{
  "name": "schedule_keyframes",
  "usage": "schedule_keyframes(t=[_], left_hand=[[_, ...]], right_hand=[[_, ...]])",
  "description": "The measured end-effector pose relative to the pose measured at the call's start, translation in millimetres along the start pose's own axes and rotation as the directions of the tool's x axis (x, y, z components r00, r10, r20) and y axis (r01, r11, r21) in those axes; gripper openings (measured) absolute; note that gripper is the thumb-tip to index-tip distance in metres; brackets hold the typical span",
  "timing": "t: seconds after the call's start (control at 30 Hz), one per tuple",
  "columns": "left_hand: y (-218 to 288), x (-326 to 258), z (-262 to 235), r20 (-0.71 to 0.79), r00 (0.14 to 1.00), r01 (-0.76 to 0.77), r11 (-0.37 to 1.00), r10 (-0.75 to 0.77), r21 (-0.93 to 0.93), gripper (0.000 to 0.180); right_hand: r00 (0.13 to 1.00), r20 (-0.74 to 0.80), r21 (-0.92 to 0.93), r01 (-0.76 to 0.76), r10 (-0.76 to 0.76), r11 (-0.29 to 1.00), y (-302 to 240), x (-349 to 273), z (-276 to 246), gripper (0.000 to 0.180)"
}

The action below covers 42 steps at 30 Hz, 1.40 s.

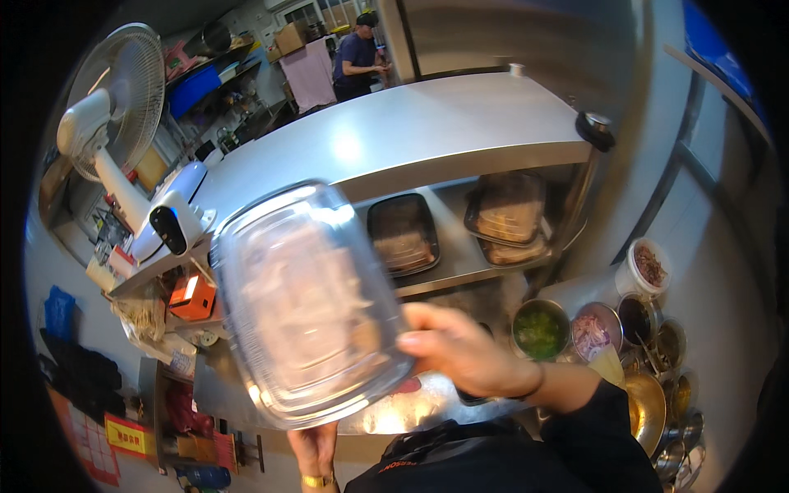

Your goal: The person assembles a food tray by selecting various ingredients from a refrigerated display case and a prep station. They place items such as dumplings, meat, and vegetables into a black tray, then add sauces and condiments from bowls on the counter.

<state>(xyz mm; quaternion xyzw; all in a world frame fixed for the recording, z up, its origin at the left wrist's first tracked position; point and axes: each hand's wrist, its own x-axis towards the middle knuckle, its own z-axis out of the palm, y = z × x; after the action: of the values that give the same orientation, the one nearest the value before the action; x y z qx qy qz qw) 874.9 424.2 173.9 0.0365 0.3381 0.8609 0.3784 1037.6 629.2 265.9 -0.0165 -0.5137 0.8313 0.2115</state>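
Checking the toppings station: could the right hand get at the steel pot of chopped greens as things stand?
Probably yes, once freed: the right hand grips the clear plastic lid, and the pot of chopped greens sits just beside it, uncovered, with nothing between.

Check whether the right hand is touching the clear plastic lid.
Touching. The head view shows the right hand gripping the right edge of the clear plastic lid, thumb lying over its rim.

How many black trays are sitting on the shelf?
3: one black tray on the left of the steel shelf, and two stacked on the right, upper over lower. More may be hidden behind the clear lid.
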Motion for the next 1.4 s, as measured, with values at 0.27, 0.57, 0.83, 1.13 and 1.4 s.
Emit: schedule_keyframes(t=[0.27, 0.57, 0.83, 1.13, 1.4], left_hand=[[36.7, -26.4, 68.9, 0.217, 0.951, -0.248, 0.963, 0.222, 0.101, 0.051], [74.6, 38.7, 148.7, 0.471, 0.849, -0.265, 0.964, 0.239, -0.012, 0.038], [87.8, 101.9, 177.5, 0.444, 0.888, -0.164, 0.985, 0.119, 0.063, 0.04], [117.1, 149.6, 182.8, 0.528, 0.762, 0.131, 0.887, -0.376, 0.443, 0.062], [100.2, 130.8, 204.9, 0.709, 0.37, -0.827, -0.135, 0.6, 0.546, 0.059]], right_hand=[[0.98, 0.163, 0.136, 0.095, -0.117, 0.986, -48.5, 27.5, 28.9, 0.018], [0.98, 0.066, 0.038, 0.184, -0.186, 0.982, -133.7, 82.8, 54.9, 0.026], [0.985, -0.099, 0.017, 0.141, -0.138, 0.99, -143.2, 173.9, 43.5, 0.026], [0.961, -0.222, 0.041, 0.177, -0.163, 0.983, -152.4, 213.8, 40.7, 0.026], [0.955, -0.19, -0.07, 0.216, -0.226, 0.974, -146.2, 222.8, 45.0, 0.028]])
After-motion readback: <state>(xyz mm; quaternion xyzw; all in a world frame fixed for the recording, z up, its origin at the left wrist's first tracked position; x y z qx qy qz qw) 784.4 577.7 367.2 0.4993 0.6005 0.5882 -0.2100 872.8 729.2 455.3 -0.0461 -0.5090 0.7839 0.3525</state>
